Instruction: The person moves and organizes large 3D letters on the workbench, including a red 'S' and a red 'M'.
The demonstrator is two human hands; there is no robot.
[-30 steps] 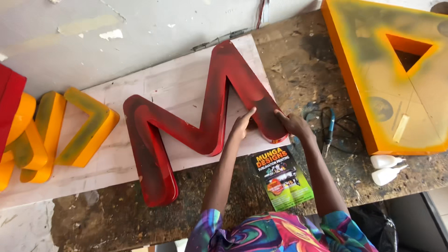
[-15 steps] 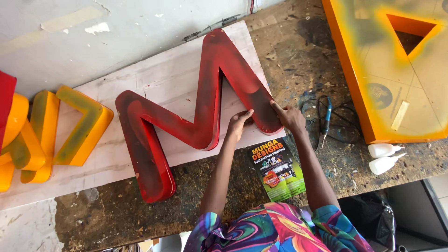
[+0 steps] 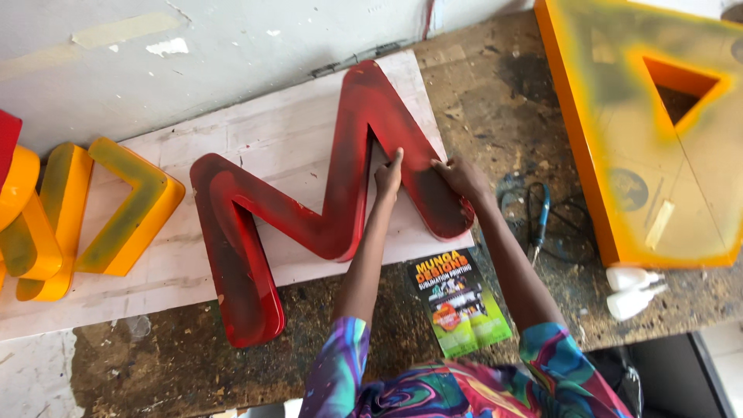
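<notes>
Red letter on board, left hand, right hand pressed flat on it, fingers open.

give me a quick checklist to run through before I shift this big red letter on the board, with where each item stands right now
1. Both hands on the letter: ok. The left hand touches the inner edge and the right hand rests on the right leg of the red letter.
2. Firm grip: not ok. The fingers lie on the surface and do not wrap it.
3. Letter flat on the pale board: ok, as far as the view shows.
4. Room on the left: not ok. The yellow letters sit close by.
5. Room on the right: ok. The cable and flyer lie off the board, apart from the letter.
6. Paint dry: cannot tell.
</notes>
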